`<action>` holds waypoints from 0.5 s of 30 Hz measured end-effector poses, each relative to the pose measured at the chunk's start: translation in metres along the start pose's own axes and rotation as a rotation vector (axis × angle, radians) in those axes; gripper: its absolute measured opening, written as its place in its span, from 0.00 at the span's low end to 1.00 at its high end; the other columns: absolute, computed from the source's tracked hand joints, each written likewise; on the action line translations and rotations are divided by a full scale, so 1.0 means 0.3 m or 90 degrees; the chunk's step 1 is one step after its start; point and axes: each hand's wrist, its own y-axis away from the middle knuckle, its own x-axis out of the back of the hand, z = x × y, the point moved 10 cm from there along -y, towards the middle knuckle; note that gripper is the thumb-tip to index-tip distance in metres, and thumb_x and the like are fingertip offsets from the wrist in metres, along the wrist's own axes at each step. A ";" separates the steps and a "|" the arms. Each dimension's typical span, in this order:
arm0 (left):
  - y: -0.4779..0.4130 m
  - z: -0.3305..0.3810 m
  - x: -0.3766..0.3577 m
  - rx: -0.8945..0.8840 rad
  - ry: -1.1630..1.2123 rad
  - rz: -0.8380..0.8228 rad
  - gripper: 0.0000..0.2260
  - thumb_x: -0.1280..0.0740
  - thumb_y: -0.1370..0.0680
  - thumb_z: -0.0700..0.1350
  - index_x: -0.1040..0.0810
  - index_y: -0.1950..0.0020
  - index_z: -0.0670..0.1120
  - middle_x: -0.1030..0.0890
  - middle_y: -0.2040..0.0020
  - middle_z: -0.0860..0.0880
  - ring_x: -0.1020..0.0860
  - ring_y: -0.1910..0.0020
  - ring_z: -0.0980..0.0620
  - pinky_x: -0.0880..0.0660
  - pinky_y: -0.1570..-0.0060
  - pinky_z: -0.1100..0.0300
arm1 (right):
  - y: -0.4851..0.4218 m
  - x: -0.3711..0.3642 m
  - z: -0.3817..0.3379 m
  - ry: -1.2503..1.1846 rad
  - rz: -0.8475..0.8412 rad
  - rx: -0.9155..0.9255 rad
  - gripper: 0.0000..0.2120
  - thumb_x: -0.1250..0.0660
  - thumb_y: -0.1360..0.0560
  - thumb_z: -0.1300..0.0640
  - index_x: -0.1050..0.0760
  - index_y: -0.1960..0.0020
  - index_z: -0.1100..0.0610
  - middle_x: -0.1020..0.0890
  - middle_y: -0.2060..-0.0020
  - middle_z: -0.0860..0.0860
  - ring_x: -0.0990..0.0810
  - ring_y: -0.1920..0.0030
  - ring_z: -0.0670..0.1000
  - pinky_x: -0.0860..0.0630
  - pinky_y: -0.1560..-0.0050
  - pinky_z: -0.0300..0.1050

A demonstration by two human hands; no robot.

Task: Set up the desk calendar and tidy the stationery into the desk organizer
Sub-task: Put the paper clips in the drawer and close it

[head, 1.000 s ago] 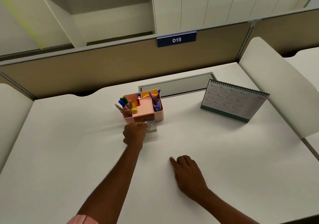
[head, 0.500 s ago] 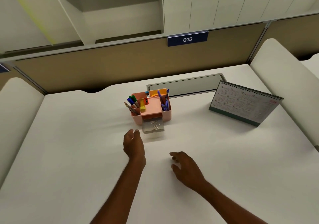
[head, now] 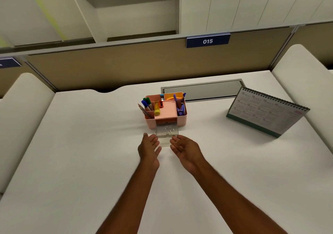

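Drawer (head: pixel 167 132): pulled out at the organizer (head: pixel 166 110) front, paper clips (head: pixel 169 130) inside.
Hands: left hand (head: pixel 149 148) and right hand (head: pixel 183 148) open, empty, flanking the drawer.
Calendar (head: pixel 266 112): stood at right.
Advice: drawer best pushed squarely, evenly from both sides.

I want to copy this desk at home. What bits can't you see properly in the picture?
All from the head view:
- Desk calendar: the print is too small to read.
- Clear drawer: paper clips show, but too blurred to count.
- Pink organizer: its walls hide the lower parts of the pens and markers.
- Left hand and right hand: whether the fingertips touch the drawer cannot be told.
- Sign at the left edge: cut off.
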 end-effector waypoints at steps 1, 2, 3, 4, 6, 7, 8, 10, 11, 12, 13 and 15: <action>0.000 0.003 0.000 0.001 -0.002 0.000 0.24 0.44 0.14 0.57 0.23 0.28 0.42 0.20 0.31 0.43 0.22 0.32 0.43 0.26 0.30 0.44 | 0.004 0.000 -0.001 0.005 0.002 0.000 0.21 0.39 0.19 0.69 0.31 0.26 0.64 0.22 0.32 0.60 0.20 0.35 0.60 0.24 0.32 0.55; -0.003 0.008 -0.001 0.000 -0.003 0.001 0.24 0.44 0.14 0.57 0.23 0.29 0.42 0.20 0.31 0.43 0.22 0.32 0.43 0.26 0.30 0.44 | 0.006 -0.004 -0.003 0.010 0.003 0.001 0.22 0.39 0.19 0.70 0.31 0.26 0.63 0.22 0.31 0.60 0.21 0.34 0.60 0.24 0.31 0.55; -0.004 0.012 -0.003 -0.002 -0.004 0.001 0.23 0.44 0.14 0.57 0.22 0.29 0.43 0.20 0.31 0.43 0.22 0.32 0.43 0.26 0.31 0.44 | 0.006 -0.008 -0.008 0.014 0.004 0.005 0.24 0.39 0.20 0.71 0.31 0.25 0.63 0.23 0.31 0.59 0.21 0.33 0.60 0.24 0.31 0.55; -0.005 0.018 -0.007 -0.004 -0.005 0.000 0.23 0.44 0.14 0.57 0.22 0.29 0.43 0.20 0.31 0.43 0.22 0.32 0.43 0.26 0.31 0.44 | 0.004 -0.012 -0.013 0.016 0.005 0.010 0.25 0.39 0.21 0.72 0.32 0.25 0.63 0.23 0.30 0.59 0.22 0.33 0.60 0.24 0.31 0.55; -0.006 0.028 -0.018 -0.008 -0.013 -0.005 0.23 0.45 0.14 0.57 0.22 0.29 0.43 0.20 0.30 0.44 0.22 0.32 0.43 0.26 0.30 0.43 | -0.002 -0.022 -0.026 0.022 0.003 0.022 0.25 0.39 0.21 0.73 0.32 0.25 0.62 0.24 0.30 0.59 0.22 0.32 0.60 0.24 0.31 0.54; -0.008 0.033 -0.023 -0.008 -0.017 -0.008 0.24 0.45 0.14 0.57 0.23 0.28 0.44 0.21 0.30 0.44 0.22 0.31 0.43 0.27 0.29 0.43 | -0.006 -0.028 -0.033 0.026 0.002 0.026 0.25 0.39 0.20 0.72 0.32 0.25 0.62 0.24 0.29 0.58 0.23 0.32 0.60 0.25 0.31 0.55; -0.008 0.038 -0.029 -0.006 -0.018 -0.011 0.24 0.45 0.14 0.58 0.23 0.28 0.44 0.21 0.29 0.44 0.23 0.31 0.42 0.27 0.29 0.42 | -0.011 -0.034 -0.039 0.030 0.002 0.030 0.24 0.38 0.19 0.70 0.32 0.24 0.61 0.24 0.29 0.58 0.23 0.31 0.60 0.25 0.31 0.55; -0.012 0.047 -0.043 -0.001 -0.010 -0.023 0.24 0.46 0.14 0.58 0.24 0.27 0.43 0.22 0.29 0.44 0.23 0.30 0.42 0.28 0.28 0.42 | -0.022 -0.045 -0.047 0.043 0.006 0.039 0.22 0.38 0.17 0.66 0.32 0.24 0.60 0.24 0.29 0.57 0.23 0.31 0.60 0.25 0.30 0.55; -0.015 0.051 -0.049 0.002 -0.006 -0.028 0.25 0.46 0.13 0.58 0.24 0.27 0.43 0.22 0.28 0.44 0.23 0.30 0.42 0.28 0.28 0.42 | -0.028 -0.049 -0.051 0.051 0.008 0.043 0.21 0.38 0.17 0.65 0.32 0.25 0.59 0.24 0.29 0.57 0.23 0.31 0.59 0.25 0.30 0.56; -0.019 0.055 -0.054 0.006 -0.005 -0.033 0.25 0.46 0.13 0.58 0.25 0.27 0.43 0.22 0.28 0.44 0.24 0.30 0.42 0.28 0.28 0.42 | -0.034 -0.053 -0.054 0.058 0.010 0.045 0.21 0.38 0.17 0.63 0.32 0.24 0.59 0.25 0.28 0.56 0.24 0.30 0.59 0.26 0.30 0.56; -0.022 0.059 -0.059 0.009 -0.004 -0.039 0.25 0.47 0.13 0.58 0.25 0.26 0.43 0.23 0.28 0.44 0.24 0.29 0.42 0.29 0.27 0.42 | -0.041 -0.057 -0.056 0.064 0.010 0.046 0.21 0.38 0.17 0.63 0.32 0.24 0.58 0.25 0.28 0.56 0.24 0.30 0.59 0.26 0.30 0.56; -0.029 0.062 -0.070 0.018 0.003 -0.055 0.26 0.47 0.14 0.59 0.26 0.25 0.43 0.24 0.27 0.44 0.25 0.28 0.41 0.30 0.26 0.42 | -0.053 -0.065 -0.057 0.066 0.005 0.044 0.22 0.38 0.16 0.62 0.33 0.24 0.58 0.25 0.28 0.56 0.24 0.30 0.60 0.25 0.30 0.57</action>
